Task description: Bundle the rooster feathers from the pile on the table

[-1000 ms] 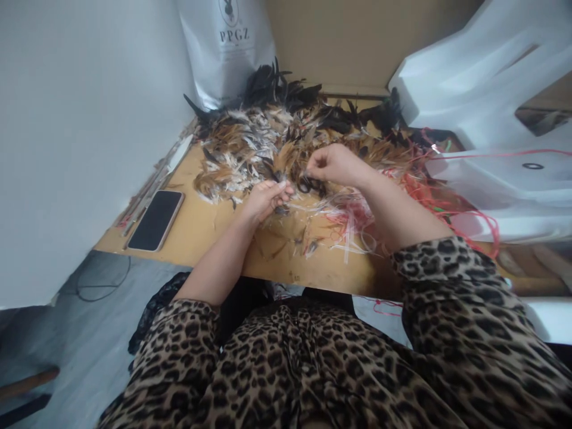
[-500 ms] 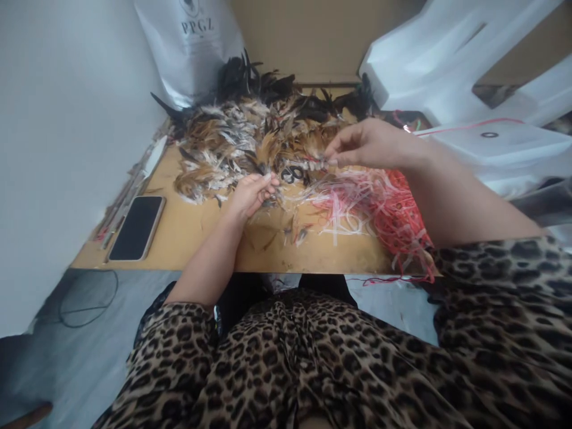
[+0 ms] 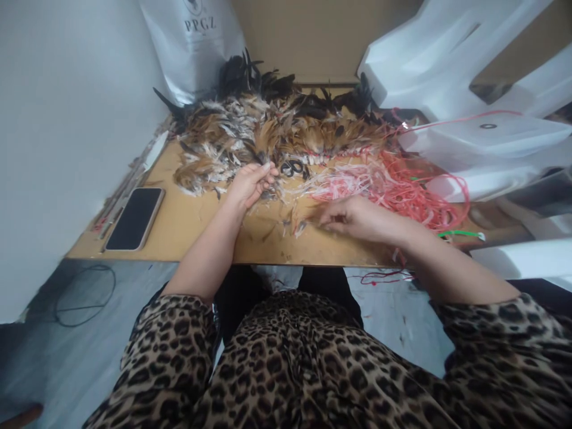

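Observation:
My left hand [image 3: 254,186] is pinched shut over the middle of the table, with a brown feather [image 3: 266,143] rising from its fingertips. Behind it lies a wide heap of brown, white and black feathers [image 3: 218,128]. Two black loops [image 3: 292,168], like scissor handles, sit just right of my left fingers. My right hand [image 3: 346,217] is low over the tabletop with fingers curled together; whatever they may hold is too small to see. Close to its fingertips are small loose feather scraps [image 3: 298,226]. Pink and red strands [image 3: 393,190] are piled behind my right hand.
A phone [image 3: 135,218] lies at the table's left. A silver bag [image 3: 194,53] stands behind the feathers. White plastic pieces [image 3: 402,59] crowd the right side, near a green tie [image 3: 462,234]. The table's front edge [image 3: 286,264] runs close to my body.
My right hand has come down and toward me, from the feather heap to the bare wood in front of the pink strands. My left hand keeps its pinch in nearly the same place.

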The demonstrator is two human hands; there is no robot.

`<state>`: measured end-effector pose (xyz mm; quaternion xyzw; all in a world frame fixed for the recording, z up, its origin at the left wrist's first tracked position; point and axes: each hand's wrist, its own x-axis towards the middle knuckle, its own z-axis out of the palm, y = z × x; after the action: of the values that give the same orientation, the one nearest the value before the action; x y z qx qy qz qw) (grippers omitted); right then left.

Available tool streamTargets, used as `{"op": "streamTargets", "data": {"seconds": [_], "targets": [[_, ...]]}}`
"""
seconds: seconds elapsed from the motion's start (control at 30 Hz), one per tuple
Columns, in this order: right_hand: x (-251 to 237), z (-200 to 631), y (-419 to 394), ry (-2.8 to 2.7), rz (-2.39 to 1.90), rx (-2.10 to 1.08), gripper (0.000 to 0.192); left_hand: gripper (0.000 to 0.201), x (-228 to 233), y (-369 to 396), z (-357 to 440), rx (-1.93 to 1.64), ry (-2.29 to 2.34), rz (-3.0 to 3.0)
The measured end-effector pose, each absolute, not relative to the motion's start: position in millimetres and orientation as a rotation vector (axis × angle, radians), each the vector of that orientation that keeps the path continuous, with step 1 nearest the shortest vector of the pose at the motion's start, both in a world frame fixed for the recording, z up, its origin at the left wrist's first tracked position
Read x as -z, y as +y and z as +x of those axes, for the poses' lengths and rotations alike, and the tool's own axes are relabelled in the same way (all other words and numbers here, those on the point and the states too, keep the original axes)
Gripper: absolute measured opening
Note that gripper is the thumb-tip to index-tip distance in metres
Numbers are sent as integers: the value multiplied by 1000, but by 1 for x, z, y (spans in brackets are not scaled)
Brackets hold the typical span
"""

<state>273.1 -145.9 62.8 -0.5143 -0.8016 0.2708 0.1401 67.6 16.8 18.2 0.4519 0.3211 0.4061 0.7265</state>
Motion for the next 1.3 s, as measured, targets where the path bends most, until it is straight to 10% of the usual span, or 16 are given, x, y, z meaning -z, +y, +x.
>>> {"op": "streamTargets", "data": {"seconds": [0.7, 1.3], "targets": [[-44, 220, -36, -2489, -1724, 118, 29, 8, -9, 26, 63, -919, 658, 962], [-54, 198, -72, -2796, -1555, -134, 21, 4, -15, 31, 57, -981, 682, 829]]}}
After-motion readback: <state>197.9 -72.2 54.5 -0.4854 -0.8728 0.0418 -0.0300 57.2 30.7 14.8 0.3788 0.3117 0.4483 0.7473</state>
